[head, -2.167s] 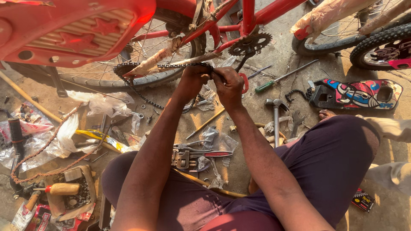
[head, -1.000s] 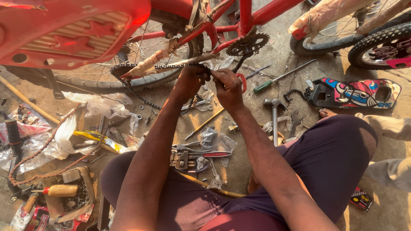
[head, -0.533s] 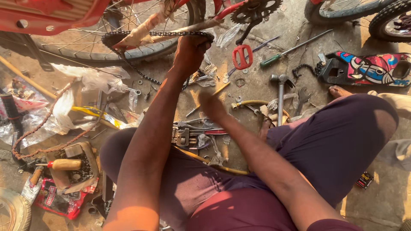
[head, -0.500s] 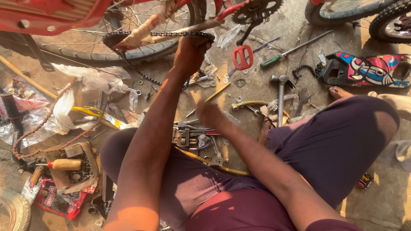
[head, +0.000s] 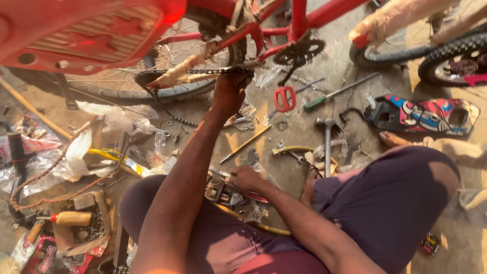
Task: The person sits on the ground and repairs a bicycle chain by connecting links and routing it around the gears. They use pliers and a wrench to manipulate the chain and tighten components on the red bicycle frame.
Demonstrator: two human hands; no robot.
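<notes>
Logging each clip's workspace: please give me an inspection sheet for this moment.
Surface: dusty concrete ground, sunlit, strewn with parts.
Job's things: red bicycle frame; black bicycle chain running toward toothed chainring.
Clutter: steel hammer, green-handled screwdriver, red pedal, rusty loose chain, plastic wrappers.
Grippers: left hand grips the black chain; right hand rests among small metal tools between the knees.
Cables: yellow hose.
Surroundings: second bicycle's black tyre.

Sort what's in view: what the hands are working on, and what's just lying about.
In hand:
left hand on the bicycle chain
right hand at the metal tools

Lying about:
hammer
green-handled screwdriver
red pedal
yellow-handled tool
</notes>
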